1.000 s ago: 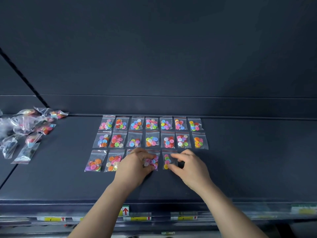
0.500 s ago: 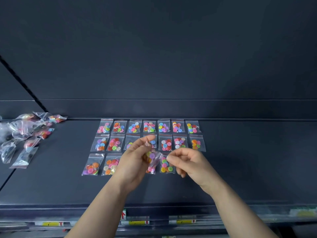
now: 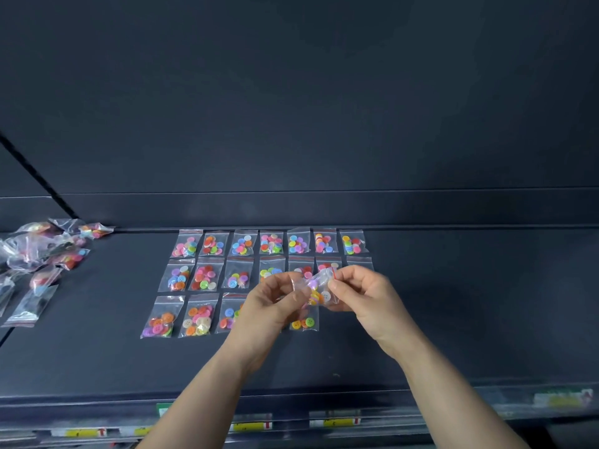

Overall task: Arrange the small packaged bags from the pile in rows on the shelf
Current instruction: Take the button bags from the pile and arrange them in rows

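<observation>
both hands are raised above the dark shelf (image 3: 470,312) and hold one small clear bag (image 3: 316,288) of coloured buttons between them; the left hand (image 3: 272,306) pinches its left side, the right hand (image 3: 363,296) pinches the end with the red strip, fingers curled on the plastic; this bag is crumpled and a little blurred; the hands cover part of the rows of bags (image 3: 204,275) lying behind them: the right end of the middle row and the middle of the front row are hidden; the pile (image 3: 42,254) of loose bags lies at far left, cut by the frame edge; the shelf surface is matt dark grey, with a dark back panel (image 3: 291,108) above; the price labels (image 3: 252,426) on the front rail are too blurred to read
</observation>
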Available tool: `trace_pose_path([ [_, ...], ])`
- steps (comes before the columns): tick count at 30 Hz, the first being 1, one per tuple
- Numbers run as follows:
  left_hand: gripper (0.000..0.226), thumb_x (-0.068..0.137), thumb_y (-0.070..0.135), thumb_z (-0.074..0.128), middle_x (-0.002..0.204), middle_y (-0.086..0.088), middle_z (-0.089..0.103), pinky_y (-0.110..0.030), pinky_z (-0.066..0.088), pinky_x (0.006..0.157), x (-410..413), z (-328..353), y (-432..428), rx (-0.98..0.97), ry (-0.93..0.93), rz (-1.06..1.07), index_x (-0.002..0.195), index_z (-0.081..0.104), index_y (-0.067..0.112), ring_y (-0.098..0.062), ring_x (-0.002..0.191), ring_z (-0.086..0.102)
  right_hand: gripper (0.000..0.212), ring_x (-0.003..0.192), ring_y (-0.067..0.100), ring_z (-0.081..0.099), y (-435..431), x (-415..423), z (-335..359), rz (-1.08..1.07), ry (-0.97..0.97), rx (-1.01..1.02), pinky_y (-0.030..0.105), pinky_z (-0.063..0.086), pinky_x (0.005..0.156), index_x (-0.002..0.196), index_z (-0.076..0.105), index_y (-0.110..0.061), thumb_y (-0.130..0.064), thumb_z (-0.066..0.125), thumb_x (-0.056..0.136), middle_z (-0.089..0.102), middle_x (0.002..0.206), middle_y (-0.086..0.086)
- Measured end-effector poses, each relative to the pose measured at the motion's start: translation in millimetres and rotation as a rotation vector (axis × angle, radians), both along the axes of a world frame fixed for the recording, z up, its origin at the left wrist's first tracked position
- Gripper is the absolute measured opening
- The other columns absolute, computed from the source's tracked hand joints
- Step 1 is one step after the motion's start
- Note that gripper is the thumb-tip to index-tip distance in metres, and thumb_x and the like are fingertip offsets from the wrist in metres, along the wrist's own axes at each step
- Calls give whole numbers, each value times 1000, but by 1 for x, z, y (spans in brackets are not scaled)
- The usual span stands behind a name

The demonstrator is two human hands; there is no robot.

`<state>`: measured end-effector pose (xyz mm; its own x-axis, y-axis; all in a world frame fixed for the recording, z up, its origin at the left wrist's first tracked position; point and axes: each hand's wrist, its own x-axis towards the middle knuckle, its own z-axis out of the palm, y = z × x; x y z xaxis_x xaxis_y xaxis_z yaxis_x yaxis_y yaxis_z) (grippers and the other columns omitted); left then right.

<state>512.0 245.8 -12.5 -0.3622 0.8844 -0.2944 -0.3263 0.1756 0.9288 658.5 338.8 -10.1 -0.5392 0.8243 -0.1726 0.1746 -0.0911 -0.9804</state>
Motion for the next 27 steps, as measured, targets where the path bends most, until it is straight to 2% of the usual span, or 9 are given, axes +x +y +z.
trace_pose_path([
  [2, 25, 79, 16, 72, 90, -11, 71, -27, 54, 67, 1, 0, 1, -26, 57, -36, 101, 66, 6, -17, 76, 66, 6, 77, 18, 71, 2, 0, 1, -2, -13, 22, 28, 58, 73, 92, 64, -9, -11, 59, 93, 74, 83, 3],
  [5, 7, 85, 13, 67, 76, -8, 70, -31, 55, 68, 2, -1, 2, -35, 57, -65, 88, 65, 6, -15, 70, 65, 6, 76, 21, 71, 7, 3, 0, -24, -22, 69, 30, 59, 74, 93, 63, -8, -10, 57, 94, 73, 83, 5],
  [10, 15, 92, 17, 59, 73, -8, 72, -27, 54, 59, 5, 2, 4, -42, 127, -91, 82, 65, 6, -15, 64, 65, 8, 76, 20, 71, 12, 7, -1, -8, 24, 58, 28, 59, 68, 95, 64, -6, -9, 57, 94, 71, 89, 13],
  [13, 15, 91, 17, 61, 79, -11, 74, -24, 50, 54, 5, -2, 6, -71, 195, -161, 85, 68, 4, -13, 62, 64, 8, 71, 18, 70, 15, 10, -2, -31, 36, 60, 27, 58, 64, 95, 65, -6, -8, 57, 94, 71, 88, 12],
  [15, 14, 89, 18, 64, 76, -9, 73, -23, 47, 52, 4, -7, 5, -84, 265, -171, 83, 68, 7, -12, 60, 61, 9, 70, 20, 71, 18, 13, -7, -12, -14, 96, 27, 58, 63, 95, 66, -9, -9, 56, 94, 71, 88, 11],
  [18, 6, 85, 15, 70, 71, -8, 70, -17, 45, 52, -3, -14, 3, -103, 423, -81, 81, 67, 11, -11, 58, 60, 12, 68, 14, 67, 24, 19, -21, 44, -175, 211, 27, 58, 65, 92, 68, -19, -14, 58, 94, 68, 82, 0],
  [21, 10, 81, 16, 74, 76, 6, 71, -15, 47, 57, -13, -26, 2, -153, 621, -45, 85, 68, 23, -7, 66, 60, 13, 68, -3, 60, 25, 21, -34, 139, -405, 377, 13, 46, 62, 95, 69, -24, -19, 57, 94, 63, 75, -16],
  [24, 18, 76, 26, 78, 84, 18, 65, -19, 48, 73, -19, -34, 3, -169, 899, -79, 83, 66, 38, -10, 85, 57, 18, 82, -1, 62, 23, 16, -39, 137, -444, 427, 15, 50, 73, 107, 68, -25, -21, 58, 93, 66, 90, -16],
  [27, 21, 77, 33, 77, 100, 21, 57, -15, 32, 81, -17, -39, 4, -141, 1148, -122, 97, 70, 34, -11, 100, 43, 23, 85, 1, 56, 22, 17, -42, 52, -492, 550, 15, 46, 74, 114, 65, -26, -25, 61, 91, 59, 99, -16],
])
